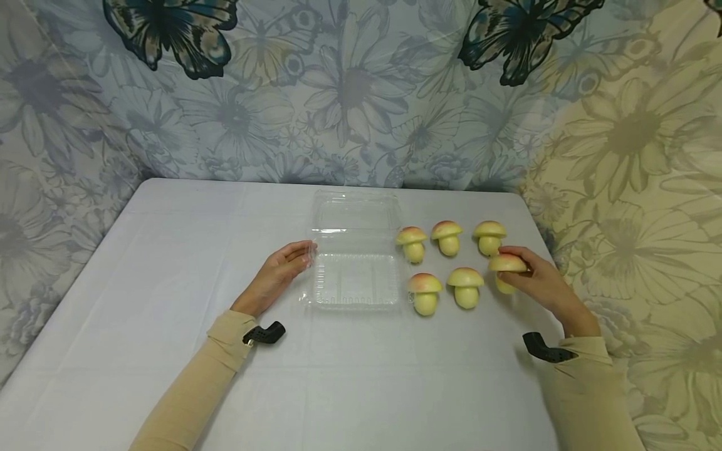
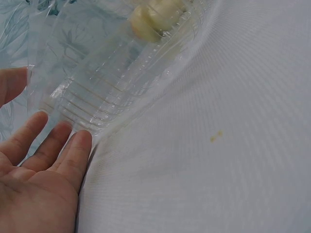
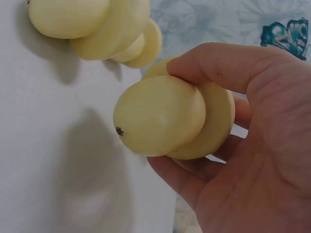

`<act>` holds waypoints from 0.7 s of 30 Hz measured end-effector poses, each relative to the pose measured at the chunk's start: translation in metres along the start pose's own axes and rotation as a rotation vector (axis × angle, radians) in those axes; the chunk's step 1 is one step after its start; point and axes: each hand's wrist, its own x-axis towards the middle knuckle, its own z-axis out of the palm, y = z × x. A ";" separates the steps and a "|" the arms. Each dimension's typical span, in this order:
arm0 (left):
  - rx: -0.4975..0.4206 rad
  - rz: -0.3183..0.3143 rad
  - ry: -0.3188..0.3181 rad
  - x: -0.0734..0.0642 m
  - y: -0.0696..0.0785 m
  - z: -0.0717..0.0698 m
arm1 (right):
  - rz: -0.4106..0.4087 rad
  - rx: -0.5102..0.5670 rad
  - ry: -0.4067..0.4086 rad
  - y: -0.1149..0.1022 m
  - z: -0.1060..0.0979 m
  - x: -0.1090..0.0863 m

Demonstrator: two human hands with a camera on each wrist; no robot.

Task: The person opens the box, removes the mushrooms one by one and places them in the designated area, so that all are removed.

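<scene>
My right hand (image 1: 538, 282) grips a toy-like yellow mushroom (image 1: 506, 264) by its cap, at the right end of the group. In the right wrist view its rounded stem end (image 3: 155, 119) faces the camera, with a small dark spot, and a shadow falls on the cloth apart from it. A clear plastic hinged container (image 1: 355, 308) lies with its lid (image 1: 355, 210) folded back, away from me. The fingertips of my left hand (image 1: 276, 275) touch the container's left side. In the left wrist view those fingers (image 2: 73, 160) are fairly straight, and the thumb is at the edge.
Several more mushrooms with reddish-tinted caps, such as the near one (image 1: 425, 300) and the far one (image 1: 489, 230), stand right of the container in two rough rows. A white cloth (image 1: 338, 388) covers the table. Flower-patterned wall covering (image 1: 355, 113) rises behind it.
</scene>
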 end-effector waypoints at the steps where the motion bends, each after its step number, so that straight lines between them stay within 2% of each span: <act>1: -0.002 0.000 -0.002 0.000 0.000 0.000 | 0.003 -0.006 -0.001 0.001 0.000 0.000; 8: -0.005 -0.002 -0.004 0.000 0.000 0.000 | 0.031 -0.009 -0.010 0.004 0.002 -0.001; 21: 0.010 0.003 -0.012 0.000 0.000 -0.002 | 0.034 0.004 -0.020 0.012 0.005 -0.002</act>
